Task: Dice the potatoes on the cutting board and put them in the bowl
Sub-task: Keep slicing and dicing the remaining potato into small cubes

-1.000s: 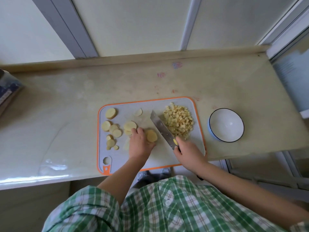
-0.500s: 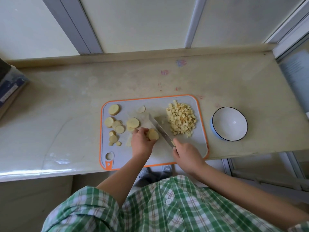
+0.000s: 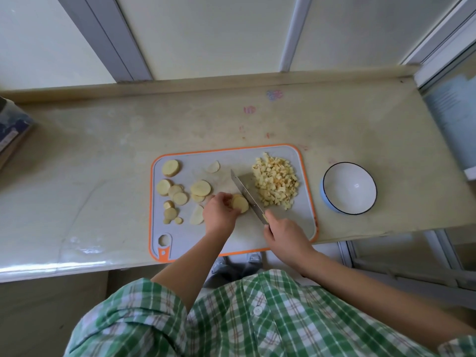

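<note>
Fingers [image 3: 226, 199] of the left hand [image 3: 219, 213] grip stacked potato slices [image 3: 241, 204] at the middle of the cutting board [image 3: 185, 238] to steady them, the right hand [image 3: 284, 235] clasps the knife [image 3: 247, 194] alongside, and diced potato [image 3: 275, 180] waits at its right end near the bowl [image 3: 350, 186].

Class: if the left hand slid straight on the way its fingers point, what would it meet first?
Beyond the potato piece it holds, the left hand would probably meet the knife first; the blade's height is unclear.

Soft, even daylight, a glare streak on the counter's [image 3: 77, 264] near edge, and wide-angle bending at the borders.
</note>
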{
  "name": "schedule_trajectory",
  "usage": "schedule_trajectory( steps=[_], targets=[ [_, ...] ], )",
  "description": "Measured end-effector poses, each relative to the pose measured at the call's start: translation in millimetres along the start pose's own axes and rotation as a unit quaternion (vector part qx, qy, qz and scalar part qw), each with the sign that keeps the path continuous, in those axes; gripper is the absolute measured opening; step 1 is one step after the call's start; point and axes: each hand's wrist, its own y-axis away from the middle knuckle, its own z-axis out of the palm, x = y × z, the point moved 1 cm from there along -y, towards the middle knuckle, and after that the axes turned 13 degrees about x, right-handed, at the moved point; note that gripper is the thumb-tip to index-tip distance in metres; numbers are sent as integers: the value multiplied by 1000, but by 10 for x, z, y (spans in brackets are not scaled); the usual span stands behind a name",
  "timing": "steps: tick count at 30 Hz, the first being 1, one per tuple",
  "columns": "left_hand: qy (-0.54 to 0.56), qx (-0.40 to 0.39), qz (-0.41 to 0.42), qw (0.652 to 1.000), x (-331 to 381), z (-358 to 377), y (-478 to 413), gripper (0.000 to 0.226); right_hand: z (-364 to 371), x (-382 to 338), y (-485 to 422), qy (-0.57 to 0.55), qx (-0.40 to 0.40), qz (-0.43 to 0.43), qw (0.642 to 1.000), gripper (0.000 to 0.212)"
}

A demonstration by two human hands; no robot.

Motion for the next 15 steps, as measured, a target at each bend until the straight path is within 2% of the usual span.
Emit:
schedule_trajectory(
  steps=[5, 10, 15],
  targets=[
    [-42, -35, 42, 998, 87, -47, -28, 57, 26, -18, -33, -13, 1, 4, 1000, 4],
    [-87, -33, 89, 992, 152, -29, 16, 47, -18, -1, -71, -17, 1, 10, 1000, 8],
    [-89, -22, 110, 990, 103, -12, 31, 49, -27, 54, -59, -24, 3, 10, 1000, 5]
  ],
)
